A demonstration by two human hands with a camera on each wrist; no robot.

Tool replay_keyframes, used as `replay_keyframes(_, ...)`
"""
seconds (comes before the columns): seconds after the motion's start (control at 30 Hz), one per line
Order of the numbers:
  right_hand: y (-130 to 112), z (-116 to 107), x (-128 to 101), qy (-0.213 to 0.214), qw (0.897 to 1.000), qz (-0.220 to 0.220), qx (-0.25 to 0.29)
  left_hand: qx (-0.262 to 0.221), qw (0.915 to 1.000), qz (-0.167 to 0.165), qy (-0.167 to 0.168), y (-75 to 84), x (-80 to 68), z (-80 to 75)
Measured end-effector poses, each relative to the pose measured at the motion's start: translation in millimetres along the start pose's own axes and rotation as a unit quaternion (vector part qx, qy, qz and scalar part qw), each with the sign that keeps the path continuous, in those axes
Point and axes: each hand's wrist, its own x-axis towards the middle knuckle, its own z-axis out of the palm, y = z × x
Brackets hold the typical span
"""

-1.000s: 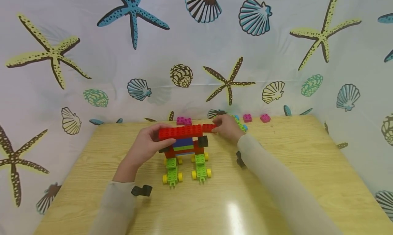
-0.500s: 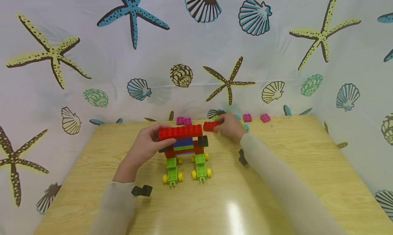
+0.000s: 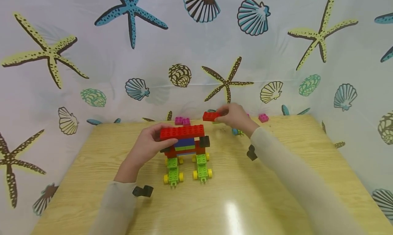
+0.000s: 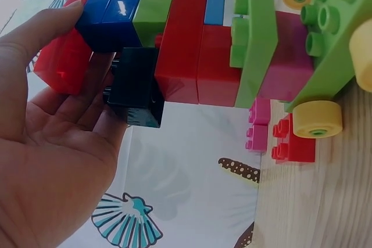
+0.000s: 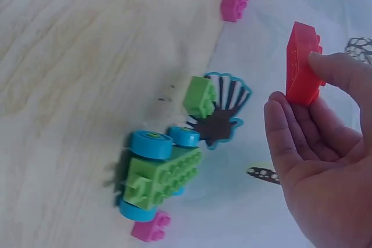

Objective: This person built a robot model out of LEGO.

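Observation:
A block build [image 3: 185,142] stands on green bases with yellow wheels. My left hand [image 3: 142,149] grips its left end at the top, with the thumb over the front of the long red top layer [image 3: 182,132]. In the left wrist view, a black brick [image 4: 135,85] juts out below the blue bricks [image 4: 119,10], near the fingers. Right of the build, my right hand [image 3: 235,118] pinches a red brick [image 3: 210,116] between thumb and fingers. This brick is raised off the table and apart from the build.
A green car base [image 5: 163,175] with blue wheels lies near the right hand, beside a green brick [image 5: 199,97]. Pink bricks [image 3: 182,121] sit along the back edge by the patterned cloth [image 3: 184,40]. Another red brick [image 4: 296,140] lies behind the build.
My right hand has lifted the red brick up from near the table and moved slightly right. The left hand stays at the build's top.

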Motion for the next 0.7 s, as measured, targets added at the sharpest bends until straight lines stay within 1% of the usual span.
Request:
replay_keyframes(0.17,-10,-13,-10,-0.006,1.0,-0.012,0.003,0.002,0.9999,0.008,-0.006,2.6,3.0,4.9)
replay_keyframes(0.3,-19,-23,-21,-0.003,1.0,-0.028,0.013,0.003,0.9997,0.018,-0.014,6.6,7.2,10.7)
replay_keyframes(0.53,-38,-39,-42,-0.002,0.998,-0.056,0.038,0.01,0.9991,0.031,-0.026,13.8,17.0,27.0)
replay_keyframes(0.7,-51,-44,-58,-0.016,0.996,-0.075,0.049,-0.001,0.999,0.032,-0.032,18.9,24.5,41.1)
